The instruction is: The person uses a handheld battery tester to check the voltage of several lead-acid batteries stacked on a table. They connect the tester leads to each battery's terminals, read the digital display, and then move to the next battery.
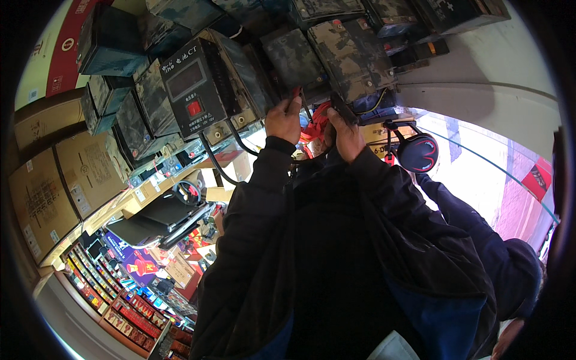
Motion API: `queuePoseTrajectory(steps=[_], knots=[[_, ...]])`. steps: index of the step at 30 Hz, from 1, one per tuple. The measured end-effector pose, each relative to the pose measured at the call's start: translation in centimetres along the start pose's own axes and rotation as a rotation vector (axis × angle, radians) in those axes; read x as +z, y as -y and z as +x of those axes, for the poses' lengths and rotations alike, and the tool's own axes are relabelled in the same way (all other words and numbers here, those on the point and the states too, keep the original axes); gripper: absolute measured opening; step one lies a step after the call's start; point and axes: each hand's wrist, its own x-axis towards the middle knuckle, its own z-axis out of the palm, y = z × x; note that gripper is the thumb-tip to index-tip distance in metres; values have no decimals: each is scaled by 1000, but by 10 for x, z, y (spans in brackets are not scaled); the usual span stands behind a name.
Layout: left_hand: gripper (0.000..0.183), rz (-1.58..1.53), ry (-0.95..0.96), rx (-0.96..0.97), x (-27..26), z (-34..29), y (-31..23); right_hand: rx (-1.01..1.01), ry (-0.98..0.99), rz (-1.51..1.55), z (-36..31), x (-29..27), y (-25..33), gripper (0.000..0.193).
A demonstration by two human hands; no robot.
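My left hand point(283, 125) is closed round a clamp with a red handle point(297, 92). My right hand point(348, 139) grips a clamp with a black handle point(342, 109), a little to the right. Both clamps point at the dusty, worn batteries point(351, 57) stacked ahead; I cannot tell whether their jaws touch a terminal. A bundle of red cable or strap point(315, 129) lies between my hands. To the left stands a black battery tester point(191, 84) with a dark screen and a red switch, and thick black cables point(211, 157) run from its lower side.
More old batteries point(111, 39) are piled to the left, beside brown cardboard boxes point(45, 189). A black oval thing with red curves point(418, 153) sits right of my hands. Someone in a dark jacket point(480, 240) is at the right. Shelves of goods point(129, 321) fill the lower left.
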Motion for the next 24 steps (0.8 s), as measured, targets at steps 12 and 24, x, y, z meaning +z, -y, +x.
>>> queuePoseTrajectory(steps=[12, 24], knots=[[42, 16, -3, -44, 1, 0, -2, -25, -9, -65, 35, 13, 4, 30], [44, 89, 62, -21, -2, -5, 1, -178, -94, -437, 73, 5, -44, 28]])
